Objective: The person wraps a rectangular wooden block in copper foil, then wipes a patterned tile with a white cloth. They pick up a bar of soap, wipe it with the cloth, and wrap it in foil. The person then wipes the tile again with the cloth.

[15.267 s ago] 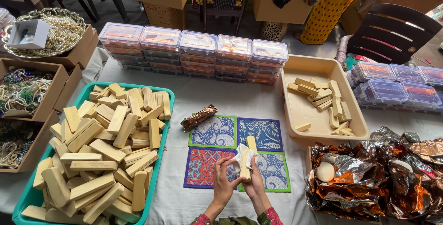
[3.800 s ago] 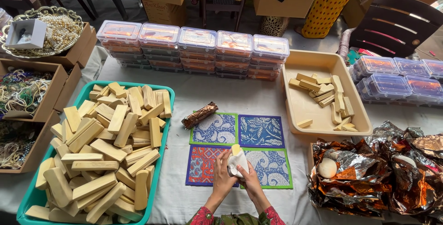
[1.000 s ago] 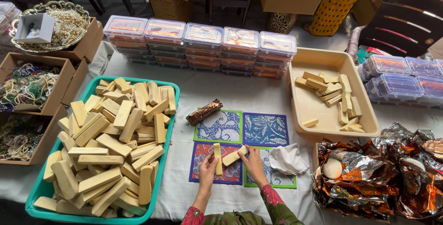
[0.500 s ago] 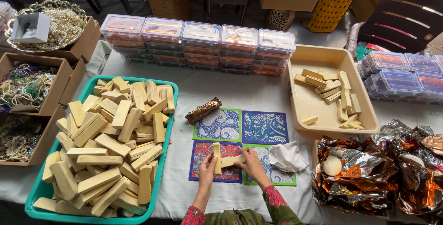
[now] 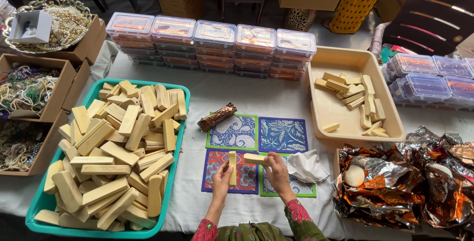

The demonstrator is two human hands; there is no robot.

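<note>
Half a second ago both pale tan bars sat much as they do now; a few seconds ago the hands held one bar together in the crumpled white cloth (image 5: 307, 166), which now lies let go on the white-covered worktop (image 5: 276, 98) beside the right hand (image 5: 277, 172). So one bar has become two, each hand with its own.

The left hand (image 5: 222, 179) has its fingers closed loosely on the upright pale tan bar (image 5: 232, 168), whose long axis runs away from the person, lying on the red patterned square mat (image 5: 232, 171). The right hand's fingers pinch the second pale tan bar (image 5: 256, 159), whose long axis runs across, its free end pointing left towards the first bar's top. Both bars sit over the near pair of mats, between the green plastic crate of bars (image 5: 109, 152) and the crinkled copper foil wrappers (image 5: 400, 181).
</note>
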